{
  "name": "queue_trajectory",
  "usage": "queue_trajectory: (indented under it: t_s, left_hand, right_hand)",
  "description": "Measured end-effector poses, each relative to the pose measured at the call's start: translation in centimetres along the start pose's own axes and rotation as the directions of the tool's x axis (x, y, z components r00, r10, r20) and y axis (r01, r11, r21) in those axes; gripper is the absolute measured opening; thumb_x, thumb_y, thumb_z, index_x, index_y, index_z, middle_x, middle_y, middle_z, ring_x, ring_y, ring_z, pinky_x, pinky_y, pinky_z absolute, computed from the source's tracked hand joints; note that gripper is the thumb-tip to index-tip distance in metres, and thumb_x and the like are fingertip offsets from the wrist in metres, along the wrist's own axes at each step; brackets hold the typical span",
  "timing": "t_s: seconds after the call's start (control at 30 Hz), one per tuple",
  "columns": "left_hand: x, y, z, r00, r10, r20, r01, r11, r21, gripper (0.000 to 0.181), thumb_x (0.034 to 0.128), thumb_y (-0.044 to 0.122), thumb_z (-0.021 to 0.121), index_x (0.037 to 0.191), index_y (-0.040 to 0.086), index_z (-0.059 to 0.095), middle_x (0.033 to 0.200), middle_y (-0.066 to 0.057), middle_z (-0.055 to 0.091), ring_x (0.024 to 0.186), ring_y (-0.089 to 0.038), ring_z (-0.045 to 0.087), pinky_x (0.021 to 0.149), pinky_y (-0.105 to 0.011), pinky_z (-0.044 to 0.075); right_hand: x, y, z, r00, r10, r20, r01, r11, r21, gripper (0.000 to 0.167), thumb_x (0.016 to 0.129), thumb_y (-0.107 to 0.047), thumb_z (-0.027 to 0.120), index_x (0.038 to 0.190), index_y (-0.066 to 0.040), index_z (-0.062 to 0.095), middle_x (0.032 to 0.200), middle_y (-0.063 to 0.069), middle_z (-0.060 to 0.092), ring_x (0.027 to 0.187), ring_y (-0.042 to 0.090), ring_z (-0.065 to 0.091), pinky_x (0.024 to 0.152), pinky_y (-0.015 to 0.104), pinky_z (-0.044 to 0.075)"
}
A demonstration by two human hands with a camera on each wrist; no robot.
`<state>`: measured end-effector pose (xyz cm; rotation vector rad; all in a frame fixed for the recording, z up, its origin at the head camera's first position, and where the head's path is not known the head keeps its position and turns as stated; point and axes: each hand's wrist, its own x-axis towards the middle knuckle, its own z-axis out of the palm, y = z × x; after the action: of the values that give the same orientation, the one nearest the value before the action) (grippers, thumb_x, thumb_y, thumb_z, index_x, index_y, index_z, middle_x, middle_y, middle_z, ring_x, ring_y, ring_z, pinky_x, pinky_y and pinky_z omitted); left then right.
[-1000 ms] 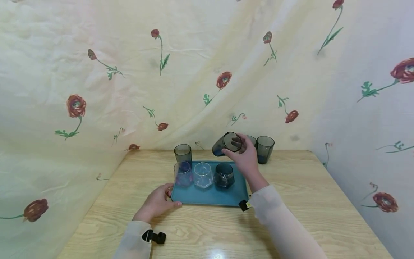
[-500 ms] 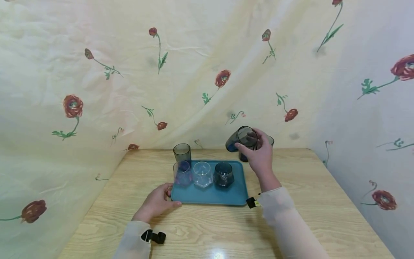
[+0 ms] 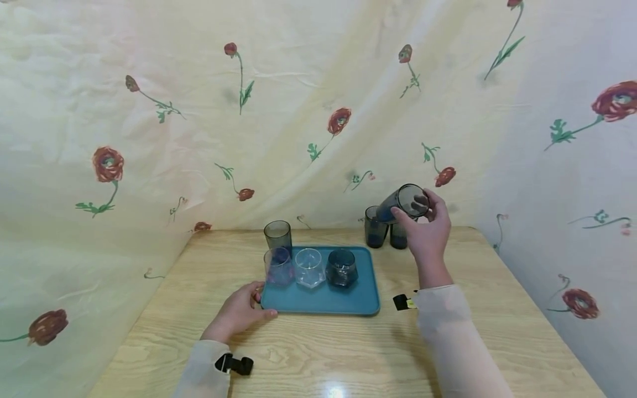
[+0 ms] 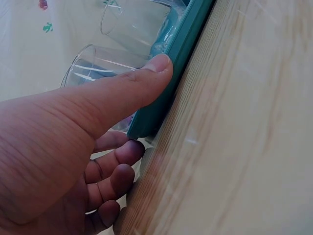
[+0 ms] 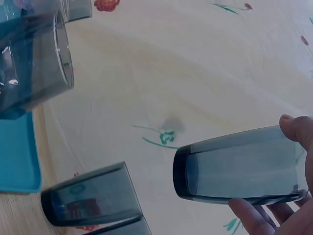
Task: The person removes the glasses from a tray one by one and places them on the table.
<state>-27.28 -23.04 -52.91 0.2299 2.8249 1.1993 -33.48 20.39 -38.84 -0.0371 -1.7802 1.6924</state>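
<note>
Smoked tumbler [image 5: 237,164], aloft at ten o'clock from the right hand [image 3: 432,229], whose fingers curl round its mouth end; long axis tilted, base toward eight o'clock. Two standing tumblers [image 3: 375,233] occupy its seven o'clock. The left hand [image 3: 239,310], farther off, grips the tray [image 3: 318,304] by its eight o'clock corner.

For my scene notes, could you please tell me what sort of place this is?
Probably a staged indoor tabletop corner: a wood-grain table, flower-printed sheeting behind it, and a blue tray of glasses.

no text, label, brand, number or sign can be read in any view.
</note>
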Motion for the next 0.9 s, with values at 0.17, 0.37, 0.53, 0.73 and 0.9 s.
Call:
queue_trajectory:
  t_s: [0.17, 0.37, 0.53, 0.73, 0.9]
  left_hand:
    - [0.2, -0.3, 0.1, 1.000, 0.013, -0.008, -0.012, 1.000, 0.027, 0.091, 0.0775, 0.047, 0.093, 0.151, 0.012, 0.054, 0.097, 0.001, 0.058, 0.078, -0.016, 0.053, 0.071, -0.036, 0.047]
    - [0.3, -0.5, 0.1, 1.000, 0.015, -0.009, -0.015, 1.000, 0.021, 0.092, 0.0766, 0.048, 0.094, 0.152, 0.013, 0.054, 0.096, 0.001, 0.059, 0.077, -0.016, 0.054, 0.071, -0.035, 0.047]
    - [0.3, -0.5, 0.0, 1.000, 0.012, -0.009, -0.012, 0.999, 0.036, 0.093, 0.0765, 0.049, 0.093, 0.152, 0.013, 0.054, 0.095, 0.002, 0.059, 0.077, -0.016, 0.054, 0.072, -0.035, 0.047]
    - [0.3, -0.4, -0.1, 1.000, 0.008, -0.002, -0.008, 1.000, 0.025, 0.092, 0.0776, 0.047, 0.093, 0.152, 0.012, 0.053, 0.096, 0.001, 0.058, 0.077, -0.016, 0.052, 0.070, -0.036, 0.046]
    - [0.3, -0.4, -0.1, 1.000, 0.008, 0.001, -0.008, 1.000, 0.028, 0.093, 0.0769, 0.048, 0.093, 0.153, 0.012, 0.053, 0.096, 0.002, 0.059, 0.078, -0.016, 0.053, 0.072, -0.036, 0.046]
  right_hand:
    - [0.5, -0.1, -0.9, 0.997, 0.033, -0.066, -0.034, 0.999, -0.004, 0.084, 0.081, -0.028, 0.094, 0.152, -0.025, 0.050, 0.137, 0.002, 0.061, 0.120, 0.021, 0.058, 0.099, 0.035, 0.046]
    - [1.2, -0.1, -2.2, 0.985, 0.082, -0.150, -0.086, 0.996, -0.024, 0.083, 0.078, -0.030, 0.096, 0.147, -0.021, 0.052, 0.138, -0.003, 0.060, 0.122, 0.018, 0.055, 0.102, 0.033, 0.043]
    - [2.0, 0.1, -3.3, 0.969, 0.109, -0.221, -0.116, 0.993, -0.018, 0.081, 0.076, -0.027, 0.097, 0.144, -0.021, 0.054, 0.136, -0.004, 0.059, 0.122, 0.017, 0.054, 0.102, 0.033, 0.043]
    - [2.7, 0.3, -4.4, 0.949, 0.135, -0.285, -0.147, 0.989, -0.021, 0.081, 0.075, -0.024, 0.098, 0.144, -0.022, 0.055, 0.136, -0.005, 0.058, 0.124, 0.016, 0.053, 0.102, 0.032, 0.043]
    - [2.9, 0.7, -5.3, 0.936, 0.152, -0.318, -0.183, 0.980, -0.072, 0.080, 0.076, -0.027, 0.097, 0.144, -0.025, 0.055, 0.135, -0.008, 0.057, 0.123, 0.014, 0.052, 0.100, 0.030, 0.042]
